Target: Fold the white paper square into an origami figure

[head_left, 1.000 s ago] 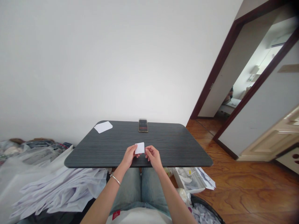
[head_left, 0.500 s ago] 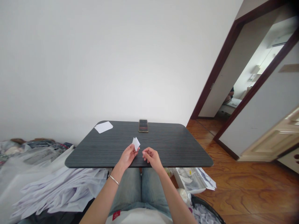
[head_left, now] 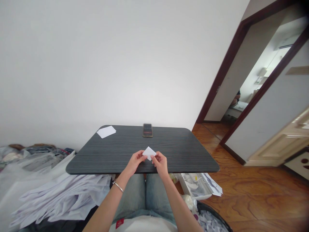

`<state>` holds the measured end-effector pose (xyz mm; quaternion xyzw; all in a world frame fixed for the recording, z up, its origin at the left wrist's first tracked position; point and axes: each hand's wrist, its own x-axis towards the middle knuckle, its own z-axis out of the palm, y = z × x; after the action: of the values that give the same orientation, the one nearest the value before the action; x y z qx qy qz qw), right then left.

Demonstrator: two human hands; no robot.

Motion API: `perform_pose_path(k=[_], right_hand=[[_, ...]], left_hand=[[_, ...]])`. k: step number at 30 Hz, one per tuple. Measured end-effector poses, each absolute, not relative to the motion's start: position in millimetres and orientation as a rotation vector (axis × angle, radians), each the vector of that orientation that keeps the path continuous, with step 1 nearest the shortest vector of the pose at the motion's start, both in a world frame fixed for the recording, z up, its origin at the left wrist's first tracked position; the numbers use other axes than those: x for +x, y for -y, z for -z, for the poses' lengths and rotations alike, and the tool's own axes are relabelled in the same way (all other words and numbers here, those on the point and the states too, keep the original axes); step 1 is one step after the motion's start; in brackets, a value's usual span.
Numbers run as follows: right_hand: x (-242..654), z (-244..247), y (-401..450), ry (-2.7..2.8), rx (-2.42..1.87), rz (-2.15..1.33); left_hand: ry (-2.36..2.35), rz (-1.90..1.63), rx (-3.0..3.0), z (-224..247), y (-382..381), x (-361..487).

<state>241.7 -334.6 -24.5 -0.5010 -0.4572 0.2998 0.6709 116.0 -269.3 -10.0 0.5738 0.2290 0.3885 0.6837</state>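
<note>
A small folded piece of white paper (head_left: 149, 152) is pinched between both hands above the front half of the dark table (head_left: 120, 143). My left hand (head_left: 135, 162) grips its left corner, thumb on top. On the opposite corner, my right hand (head_left: 160, 162) is closed with its thumb pressed on the paper's face. The paper looks diamond-shaped, one point facing away from me. Fingers behind it are partly hidden.
White paper sheets (head_left: 106, 131) lie at the table's far left. A phone-like device (head_left: 147, 130) leans at the back edge against the wall. Heaped white cloth (head_left: 65, 196) is on the left; an open white box (head_left: 193, 185) sits on the floor at right.
My right hand has come in and taken hold of the paper's right corner. The paper has moved right and turned flatter, its face now showing as a diamond.
</note>
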Motion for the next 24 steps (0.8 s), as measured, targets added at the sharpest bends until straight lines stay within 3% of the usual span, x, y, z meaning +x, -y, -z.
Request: perform_pose_path(k=[7, 24], right_hand=[[241.5, 29.1, 333.8, 1.052, -1.178, -0.582], [238.3, 28.9, 336.8, 1.067, -1.195, -0.334]], left_hand=[[-0.564, -1.134, 1.289, 11.7, 269.9, 112.0], [-0.559, -1.105, 1.416, 10.3, 270.1, 111.5]])
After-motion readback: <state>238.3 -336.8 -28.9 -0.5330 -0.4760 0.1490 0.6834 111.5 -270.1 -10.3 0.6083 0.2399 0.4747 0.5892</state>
